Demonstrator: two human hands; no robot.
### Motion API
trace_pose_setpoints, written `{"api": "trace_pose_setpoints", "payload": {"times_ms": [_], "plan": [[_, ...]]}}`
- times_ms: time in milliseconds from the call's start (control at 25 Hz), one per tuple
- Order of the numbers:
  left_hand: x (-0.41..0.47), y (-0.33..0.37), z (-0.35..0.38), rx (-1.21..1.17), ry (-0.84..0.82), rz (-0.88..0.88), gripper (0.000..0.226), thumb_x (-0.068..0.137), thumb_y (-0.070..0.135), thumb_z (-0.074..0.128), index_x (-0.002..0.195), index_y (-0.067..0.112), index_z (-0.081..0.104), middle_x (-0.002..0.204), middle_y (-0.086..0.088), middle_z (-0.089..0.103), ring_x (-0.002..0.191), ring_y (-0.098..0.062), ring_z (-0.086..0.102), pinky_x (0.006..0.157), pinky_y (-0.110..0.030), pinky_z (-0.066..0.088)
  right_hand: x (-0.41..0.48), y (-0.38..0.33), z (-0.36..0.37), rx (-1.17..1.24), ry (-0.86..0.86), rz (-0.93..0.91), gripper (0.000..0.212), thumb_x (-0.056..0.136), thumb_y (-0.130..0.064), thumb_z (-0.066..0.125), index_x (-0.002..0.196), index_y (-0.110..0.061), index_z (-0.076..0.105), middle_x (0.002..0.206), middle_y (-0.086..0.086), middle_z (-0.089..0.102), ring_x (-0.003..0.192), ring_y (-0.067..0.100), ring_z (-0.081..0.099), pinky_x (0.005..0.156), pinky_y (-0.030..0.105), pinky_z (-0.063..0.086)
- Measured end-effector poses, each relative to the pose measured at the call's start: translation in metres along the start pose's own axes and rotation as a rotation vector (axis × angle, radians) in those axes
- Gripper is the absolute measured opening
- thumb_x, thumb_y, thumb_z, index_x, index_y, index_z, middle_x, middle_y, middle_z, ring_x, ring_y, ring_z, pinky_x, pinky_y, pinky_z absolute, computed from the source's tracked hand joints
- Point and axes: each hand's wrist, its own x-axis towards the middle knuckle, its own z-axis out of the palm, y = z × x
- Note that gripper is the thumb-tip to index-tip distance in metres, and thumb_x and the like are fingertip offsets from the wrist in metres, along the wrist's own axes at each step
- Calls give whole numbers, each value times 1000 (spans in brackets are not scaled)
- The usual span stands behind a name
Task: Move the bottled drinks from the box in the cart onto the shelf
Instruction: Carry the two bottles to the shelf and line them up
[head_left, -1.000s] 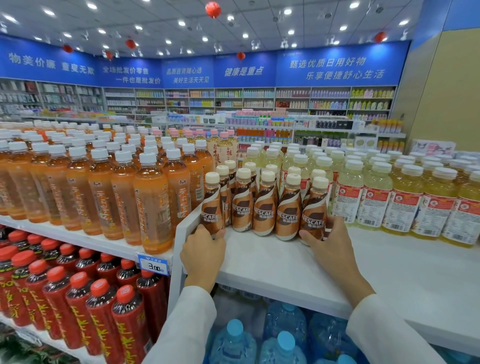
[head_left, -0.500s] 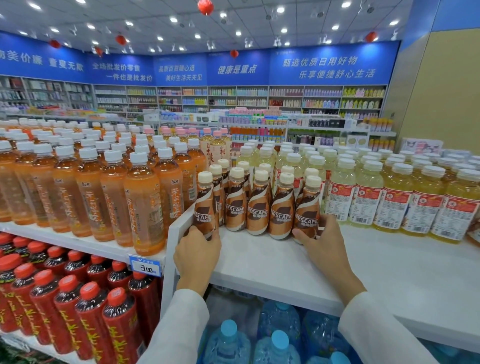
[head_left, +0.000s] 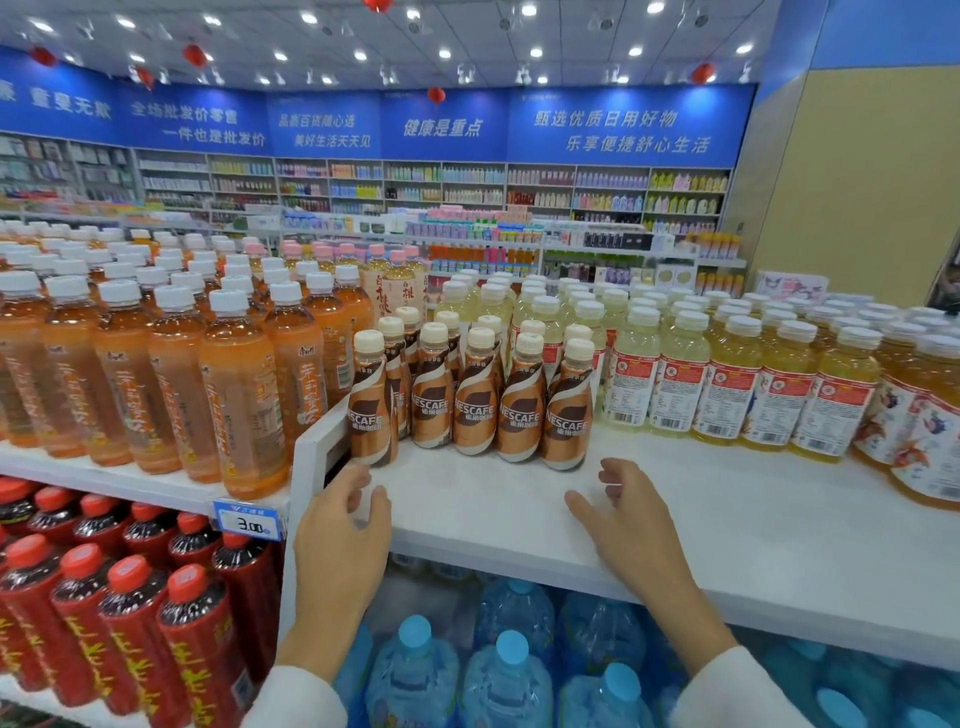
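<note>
Currently, a cluster of coffee bottles (head_left: 475, 410) stands at the left end of the white shelf (head_left: 753, 525), between the orange tea bottles (head_left: 244, 389) and the yellow drink bottles (head_left: 727, 384). Each is upright: long axis vertical, cap up, label facing me. My left hand (head_left: 343, 525) and right hand (head_left: 628, 519) hover just before the front row, fingers loosely curled, holding nothing. I judge this batch placed. The cart and box are out of view, so the remaining count is unknown.
</note>
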Motion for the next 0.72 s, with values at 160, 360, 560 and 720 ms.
{"api": "trace_pose_setpoints", "payload": {"times_ms": [160,360,560,720], "plan": [[-46,-3,-15,-65,3,2,33,98,25,61,130,20,66,129,6,66,113,-10,59,97,-29,46,-52,4,-13,32,-58,-145,44,96,-41,62,137,-29,52,134,-16,56,121,7,52,109,30,42],[-116,-20,-46,-64,25,-129,35,98,35,59,133,32,63,128,17,64,110,-5,61,98,-28,50,-115,1,-15,283,-190,-188,26,94,-41,64,119,-46,59,120,-35,55,112,-11,51,100,20,37],[-199,-50,-97,-87,129,-359,30,98,40,58,128,40,62,118,30,61,110,-4,62,93,-22,48,-183,13,29,451,-360,-194,28,85,-33,74,110,-44,69,114,-34,64,111,-14,56,90,4,38],[-266,-88,-134,-22,268,-503,29,98,35,60,127,35,65,118,23,66,106,-3,64,98,-30,53,-229,18,78,441,-603,-162,29,87,-26,75,114,-35,69,117,-21,66,109,5,62,84,3,39]]}}
